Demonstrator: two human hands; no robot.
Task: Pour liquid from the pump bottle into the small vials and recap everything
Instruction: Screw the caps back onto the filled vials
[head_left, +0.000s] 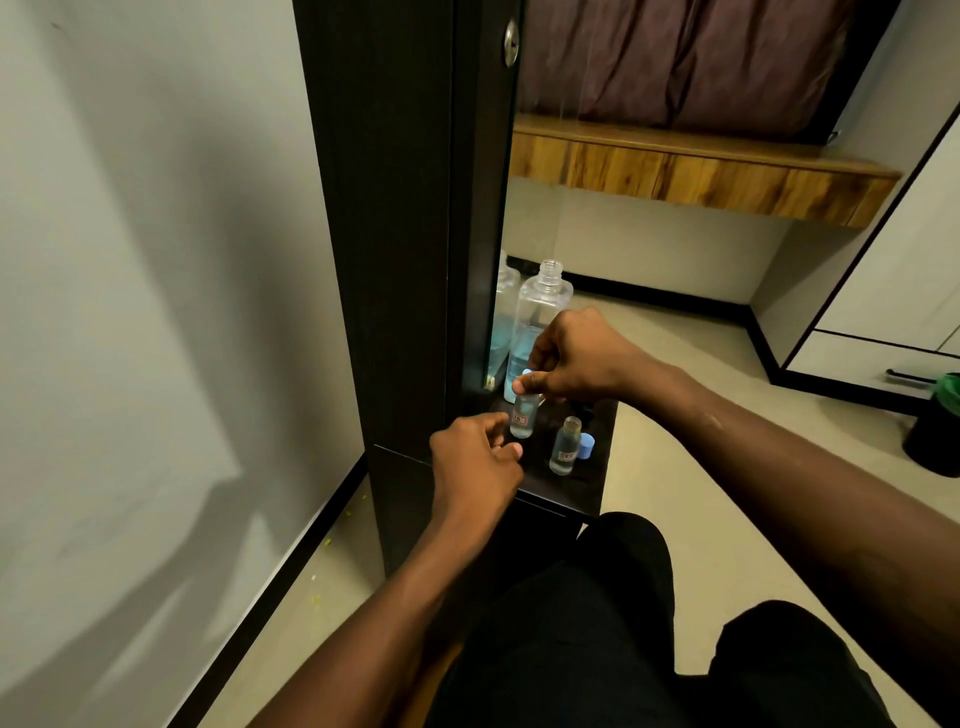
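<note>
A tall clear bottle (540, 312) with pale blue liquid stands uncapped at the back of a small dark ledge (587, 488). In front of it stands a small vial (522, 418) with a red label. My right hand (576, 356) pinches a blue cap (525, 375) on top of that vial. My left hand (475, 460) is beside the vial's lower part, fingers loosely curled, apparently not gripping it. A second vial (566, 447) stands open to the right, a loose blue cap (586, 446) beside it.
A mirror (498, 291) in the dark cabinet (395, 208) reflects the bottle. A wooden shelf (701, 171) juts out above. A white wall fills the left. A dark bin (937, 431) stands on the floor at right. My dark-clothed knees are below the ledge.
</note>
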